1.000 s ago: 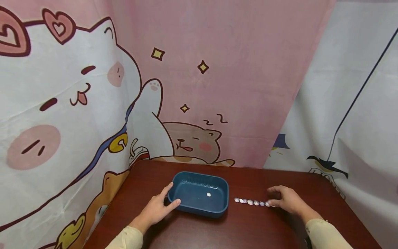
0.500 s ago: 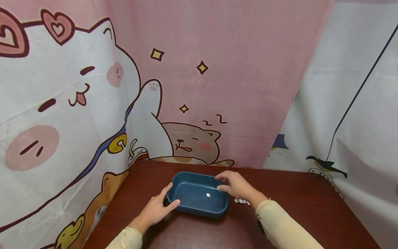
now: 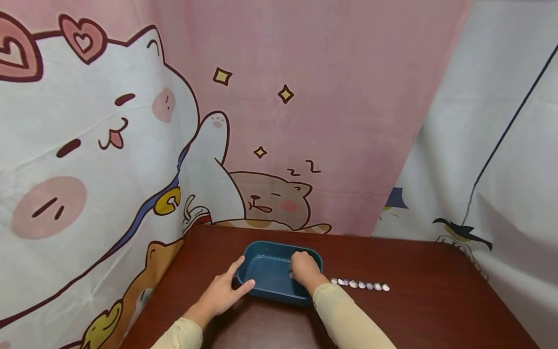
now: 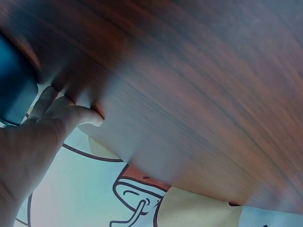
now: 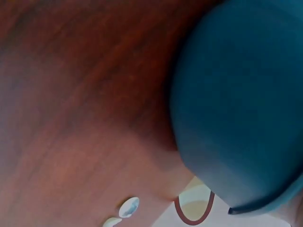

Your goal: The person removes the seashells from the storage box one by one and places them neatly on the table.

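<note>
A deep blue rectangular tray (image 3: 267, 274) stands on the table. My left hand (image 3: 220, 293) rests at its left end with thumb and index finger spread, touching the rim near the front-left corner. In the left wrist view, the fingers (image 4: 61, 109) lie outside the wall. My right hand (image 3: 304, 269) reaches down inside the right part of the tray, its fingers bent and their tips hidden. The small white piece seen there earlier is covered by this hand. Right of the tray, several small shell-like pieces (image 3: 362, 285) lie in a straight row.
The dark red-brown table (image 3: 418, 310) extends around the tray and the row. A cartoon-printed curtain (image 3: 348, 121) hangs along its back and sides. In the right wrist view, the tray's outer wall (image 5: 236, 104) fills much of the picture, near two white pieces (image 5: 129, 207).
My right hand has swung left from the far end of the row, over the tray's right rim, and down inside it. The left hand and tray have stayed in place.
</note>
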Motion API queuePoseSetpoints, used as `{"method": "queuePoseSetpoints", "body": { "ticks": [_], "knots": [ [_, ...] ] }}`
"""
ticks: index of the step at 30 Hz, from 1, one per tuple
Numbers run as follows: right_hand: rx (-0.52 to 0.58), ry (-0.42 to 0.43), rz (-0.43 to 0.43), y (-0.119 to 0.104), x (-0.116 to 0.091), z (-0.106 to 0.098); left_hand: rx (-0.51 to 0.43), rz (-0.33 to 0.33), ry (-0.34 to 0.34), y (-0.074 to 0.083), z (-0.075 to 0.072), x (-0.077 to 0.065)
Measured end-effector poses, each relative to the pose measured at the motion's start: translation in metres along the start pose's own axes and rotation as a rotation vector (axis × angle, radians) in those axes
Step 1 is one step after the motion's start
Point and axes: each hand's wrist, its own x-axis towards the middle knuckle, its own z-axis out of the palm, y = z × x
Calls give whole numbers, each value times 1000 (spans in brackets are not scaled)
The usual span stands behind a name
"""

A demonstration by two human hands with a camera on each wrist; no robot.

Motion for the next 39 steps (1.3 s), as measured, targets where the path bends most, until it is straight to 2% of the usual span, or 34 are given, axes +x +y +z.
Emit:
{"method": "queuePoseSetpoints", "body": {
  "ticks": [5,13,20,25,31,35,39],
  "knots": [
    [-14,3,-14,0,2,4,-6,7,4,1,-1,0],
    [-37,-83,-45,-2,-4,-3,-3,-3,-2,1,-1,-1],
    [-128,6,-83,1,0,7,-6,13,7,2,-2,-1],
    [-68,15,-110,4,-2,11,-11,9,3,2,0,-1],
    [55,-13,-151,9,-7,4,-7,11,3,1,3,-1],
    [63,-16,-178,10,-9,-4,-5,7,7,0,3,0],
    [60,-48,-156,9,-11,-9,0,5,13,-1,2,0]
  ]
}}
